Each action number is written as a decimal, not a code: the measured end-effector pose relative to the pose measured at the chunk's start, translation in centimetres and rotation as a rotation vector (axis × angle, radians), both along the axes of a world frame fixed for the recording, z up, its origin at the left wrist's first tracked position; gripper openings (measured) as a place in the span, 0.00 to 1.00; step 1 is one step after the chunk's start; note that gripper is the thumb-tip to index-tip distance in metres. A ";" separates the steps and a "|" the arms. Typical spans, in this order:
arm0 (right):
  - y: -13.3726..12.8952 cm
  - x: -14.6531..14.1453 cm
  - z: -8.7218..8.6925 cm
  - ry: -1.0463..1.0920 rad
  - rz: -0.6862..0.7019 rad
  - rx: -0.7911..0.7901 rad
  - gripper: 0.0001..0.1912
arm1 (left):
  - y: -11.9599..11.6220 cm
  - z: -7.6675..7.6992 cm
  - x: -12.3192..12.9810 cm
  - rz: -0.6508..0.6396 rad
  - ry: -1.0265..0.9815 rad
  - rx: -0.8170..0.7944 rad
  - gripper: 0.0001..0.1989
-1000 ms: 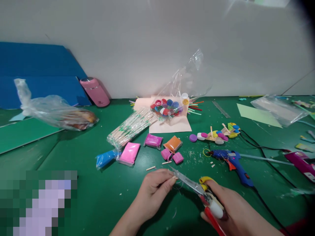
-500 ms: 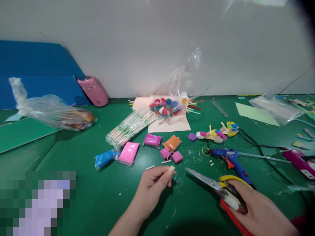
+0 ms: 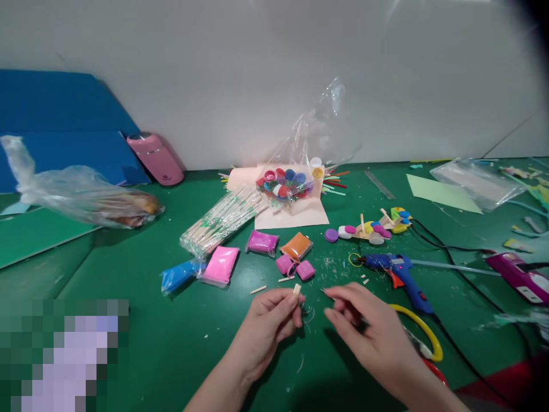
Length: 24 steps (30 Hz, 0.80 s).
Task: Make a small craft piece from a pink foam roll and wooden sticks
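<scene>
My left hand (image 3: 272, 320) pinches short pale wooden stick pieces (image 3: 296, 289) between thumb and fingers, at the lower middle. To its right, my right hand (image 3: 373, 332) has thumb and index finger apart, with nothing visible between the tips. Partly hidden under my right hand and wrist are scissors (image 3: 422, 326) with yellow and red handles. Two loose short sticks, one (image 3: 258, 290) left of the other (image 3: 286, 279), lie just beyond my left hand. Pink blocks (image 3: 305, 270) sit behind them, touching the orange packet (image 3: 297, 246).
A blue glue gun (image 3: 398, 269) with its cable lies right of centre. Colourful assembled pieces (image 3: 373, 230) are behind it. Wrapped sticks (image 3: 223, 220), clay packets (image 3: 221, 265), a bag of caps (image 3: 285, 184) and a pink bottle (image 3: 156, 159) stand or lie farther back.
My right hand has let go of the scissors, which now lie beneath it, and has moved left toward my left hand. The view has shifted slightly. My left hand still holds the stick pieces.
</scene>
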State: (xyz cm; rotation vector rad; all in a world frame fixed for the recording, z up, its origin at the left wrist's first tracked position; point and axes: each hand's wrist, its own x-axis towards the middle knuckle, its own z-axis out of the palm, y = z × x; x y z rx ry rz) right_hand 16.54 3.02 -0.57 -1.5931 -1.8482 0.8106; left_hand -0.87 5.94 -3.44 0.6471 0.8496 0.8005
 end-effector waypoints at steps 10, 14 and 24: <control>2.9 -5.0 -1.4 0.486 -0.117 -0.112 0.06 | -0.1 -0.2 0.0 0.026 -0.007 0.041 0.11; 3.2 -5.2 -1.3 0.548 -0.127 -0.146 0.10 | -0.1 0.0 0.1 0.028 -0.022 0.028 0.11; 4.3 -5.0 -1.4 0.658 -0.200 -0.194 0.11 | -0.3 0.4 0.1 0.049 -0.129 -0.120 0.10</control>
